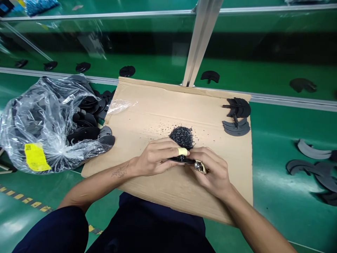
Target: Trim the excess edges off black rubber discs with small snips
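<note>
My left hand [159,157], with pale yellow tape around one finger, is closed on a thin, dark, curved plastic part [179,160]. Closed around a small hand tool [200,166], my right hand [212,169] meets the left at that part. The tool's butt looks shiny and wrapped in pale tape; its working end is hidden, so I cannot make out its kind. Just beyond the fingers, a heap of black plastic shavings [183,136] lies on the cardboard sheet [158,100], with loose crumbs scattered around it.
At left, a clear plastic bag [39,116] with a yellow label spills black curved parts [88,119]. More black parts [237,116] are stacked on the cardboard's right edge, and others [316,168] lie farther right. A metal post [201,44] rises behind the cardboard.
</note>
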